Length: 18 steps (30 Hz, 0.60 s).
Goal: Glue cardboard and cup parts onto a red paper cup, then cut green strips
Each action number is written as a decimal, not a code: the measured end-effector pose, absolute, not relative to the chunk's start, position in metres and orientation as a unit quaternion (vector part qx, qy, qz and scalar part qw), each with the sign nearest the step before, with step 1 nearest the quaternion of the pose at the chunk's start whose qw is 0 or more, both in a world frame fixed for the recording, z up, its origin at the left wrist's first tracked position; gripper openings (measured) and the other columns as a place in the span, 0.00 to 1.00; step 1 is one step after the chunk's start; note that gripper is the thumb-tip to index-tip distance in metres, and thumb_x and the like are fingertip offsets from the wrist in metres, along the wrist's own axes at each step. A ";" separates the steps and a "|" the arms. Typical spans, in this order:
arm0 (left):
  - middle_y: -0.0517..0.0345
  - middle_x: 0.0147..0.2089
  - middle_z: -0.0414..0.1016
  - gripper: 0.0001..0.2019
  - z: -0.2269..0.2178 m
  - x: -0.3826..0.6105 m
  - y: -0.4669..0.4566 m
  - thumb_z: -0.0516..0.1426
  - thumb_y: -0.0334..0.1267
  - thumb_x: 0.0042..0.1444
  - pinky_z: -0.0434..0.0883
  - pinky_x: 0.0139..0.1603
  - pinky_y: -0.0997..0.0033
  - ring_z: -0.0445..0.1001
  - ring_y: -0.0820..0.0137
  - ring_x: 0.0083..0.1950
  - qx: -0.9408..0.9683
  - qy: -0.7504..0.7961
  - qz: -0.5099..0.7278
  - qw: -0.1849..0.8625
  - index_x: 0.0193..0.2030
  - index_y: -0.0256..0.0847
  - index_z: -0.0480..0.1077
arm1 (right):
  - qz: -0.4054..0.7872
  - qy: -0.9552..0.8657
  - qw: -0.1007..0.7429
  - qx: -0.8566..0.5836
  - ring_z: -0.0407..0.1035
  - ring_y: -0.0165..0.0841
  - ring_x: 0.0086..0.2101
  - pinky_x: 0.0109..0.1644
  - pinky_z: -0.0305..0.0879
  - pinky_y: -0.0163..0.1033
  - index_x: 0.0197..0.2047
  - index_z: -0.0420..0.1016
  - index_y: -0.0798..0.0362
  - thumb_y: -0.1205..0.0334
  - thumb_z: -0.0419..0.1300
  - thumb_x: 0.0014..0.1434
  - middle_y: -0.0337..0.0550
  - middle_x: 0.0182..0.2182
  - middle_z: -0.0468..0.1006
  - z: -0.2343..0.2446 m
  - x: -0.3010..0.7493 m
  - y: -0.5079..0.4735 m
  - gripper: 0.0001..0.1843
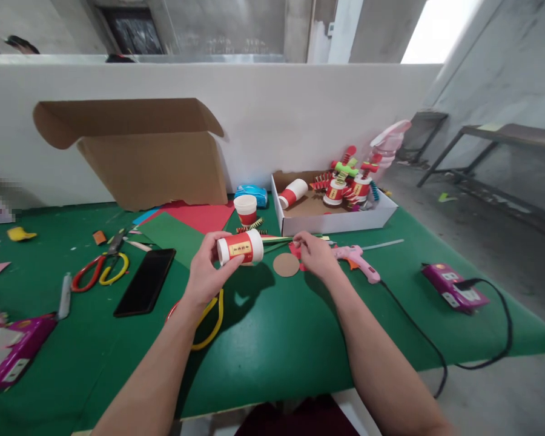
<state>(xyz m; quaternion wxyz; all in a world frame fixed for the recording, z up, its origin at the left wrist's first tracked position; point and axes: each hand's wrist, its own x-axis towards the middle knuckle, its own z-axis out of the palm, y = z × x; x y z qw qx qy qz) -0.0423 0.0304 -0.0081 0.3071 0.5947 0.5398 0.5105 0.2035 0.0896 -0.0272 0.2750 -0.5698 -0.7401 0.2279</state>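
Note:
My left hand [210, 269] is wrapped round a white paper cup [240, 248] with a red band and a yellow label, held sideways above the table. To its right, my right hand [317, 253] reaches down with its fingers drawn together over red paper pieces [295, 248] and thin green paper strips [277, 241]. What its fingertips pinch, if anything, is hidden. A round brown cardboard disc [286, 264] lies between the hands. Just beyond my right hand is a pink glue gun [356, 259] with a glue stick in its back.
A white box [336, 225] holds paper cup figures. Another cup [246, 209] stands behind my left hand. Scissors [102, 269], a black phone [148, 281] and coloured paper [170, 233] lie left. A purple power unit [452, 287] sits right, its cord trailing over the table edge.

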 end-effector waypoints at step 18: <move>0.55 0.46 0.73 0.24 -0.005 -0.038 0.028 0.63 0.44 0.46 0.72 0.42 0.65 0.74 0.64 0.44 0.623 0.532 0.487 0.304 0.49 0.42 0.63 | 0.368 -0.752 0.235 -0.494 0.72 0.30 0.35 0.42 0.66 0.35 0.53 0.67 0.53 0.77 0.46 0.55 0.44 0.40 0.76 -0.033 0.187 0.090 0.24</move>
